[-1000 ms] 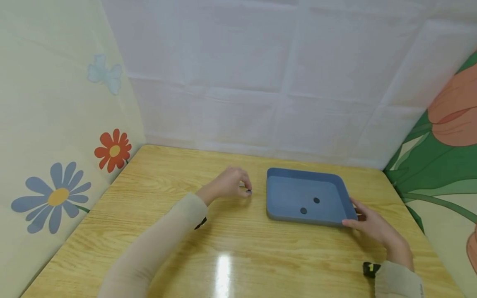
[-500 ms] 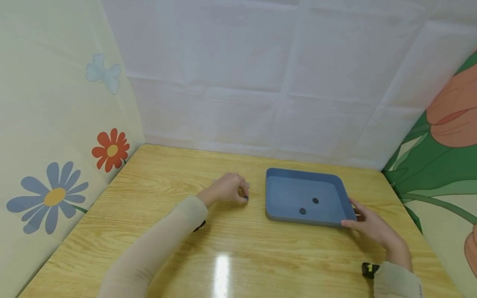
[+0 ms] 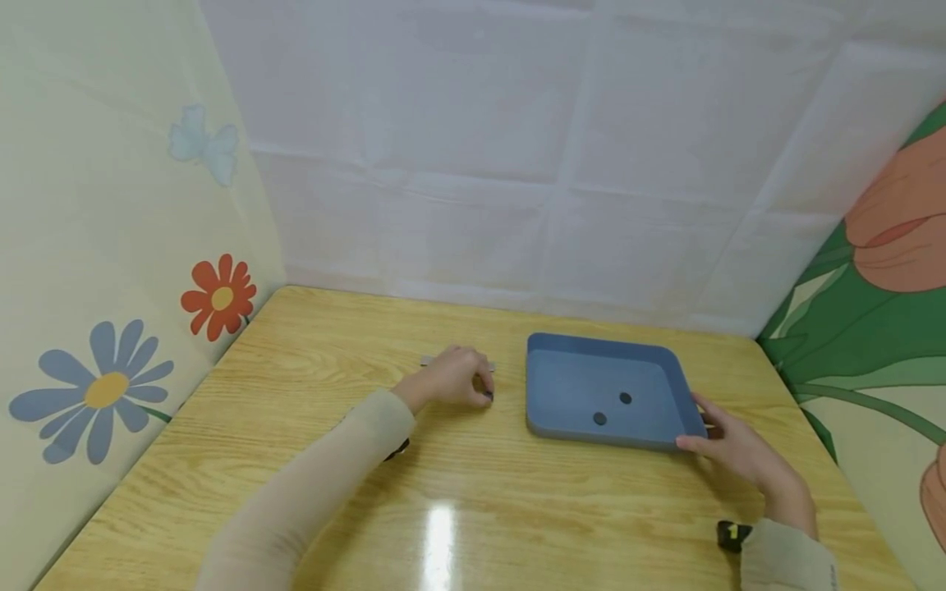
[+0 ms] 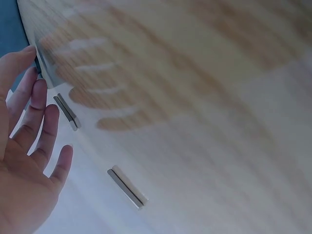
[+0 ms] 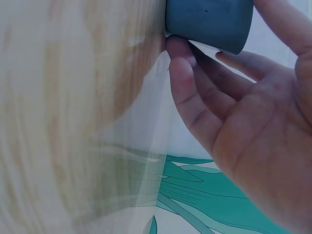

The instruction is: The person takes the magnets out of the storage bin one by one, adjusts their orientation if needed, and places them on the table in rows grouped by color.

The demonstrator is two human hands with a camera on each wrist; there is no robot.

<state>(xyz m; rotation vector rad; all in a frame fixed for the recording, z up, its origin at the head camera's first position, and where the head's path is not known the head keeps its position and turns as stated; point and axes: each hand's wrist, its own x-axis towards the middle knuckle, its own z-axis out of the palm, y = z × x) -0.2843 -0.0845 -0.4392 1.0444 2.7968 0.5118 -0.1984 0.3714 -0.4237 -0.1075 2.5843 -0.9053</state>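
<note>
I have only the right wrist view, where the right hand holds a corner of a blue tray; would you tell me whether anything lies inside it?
Observer: Yes. Two small dark round pieces lie on the floor of the blue tray, apart from each other.
Operator: Thank you. Where is the left hand?
Observer: The left hand rests on the table just left of the tray, with a third dark piece at its fingertips. I cannot tell whether it is pinched.
Operator: Is anything else near that hand?
Observer: Thin grey strips lie flat on the table beside its fingers.
</note>
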